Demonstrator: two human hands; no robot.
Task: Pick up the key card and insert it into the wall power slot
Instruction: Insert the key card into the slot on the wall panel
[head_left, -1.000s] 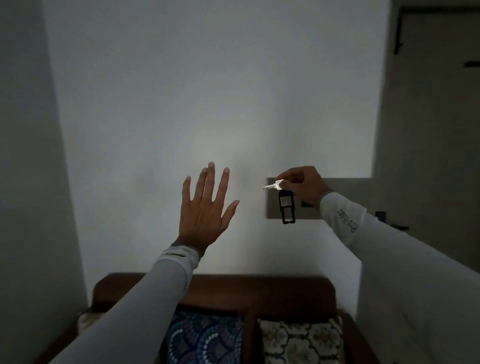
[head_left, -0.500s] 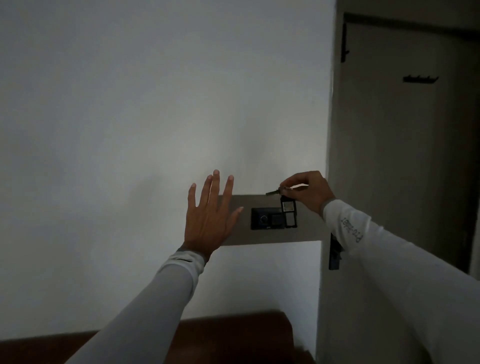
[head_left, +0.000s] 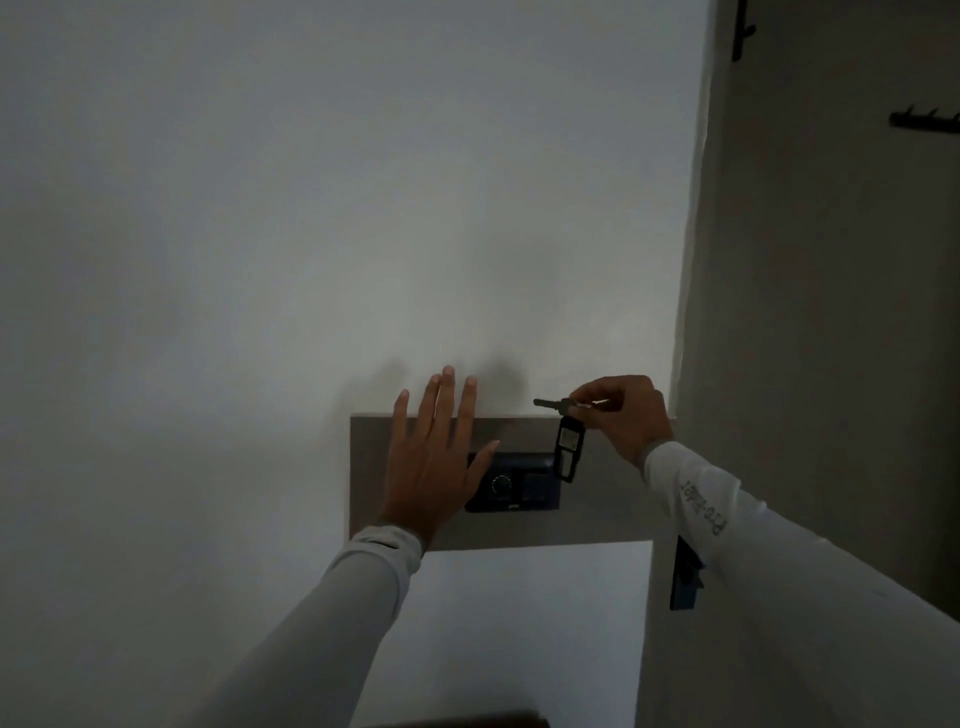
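In the dim head view my right hand pinches a metal key by its ring. A black rectangular key card tag hangs from the ring. The tag dangles just in front of the right end of a dark wall switch unit with a round dial. That unit sits on a grey-brown wall panel. My left hand is raised flat with fingers spread, covering the unit's left end. I cannot make out a slot in the unit.
A plain white wall fills the left and top. A door stands at the right with a dark hook rail high up and a dark handle plate lower down. A dark wooden edge shows at the bottom.
The view has risen and closed in on the wall panel. My right hand has carried the key and tag to the switch unit's right end. My left hand now overlaps its left end.
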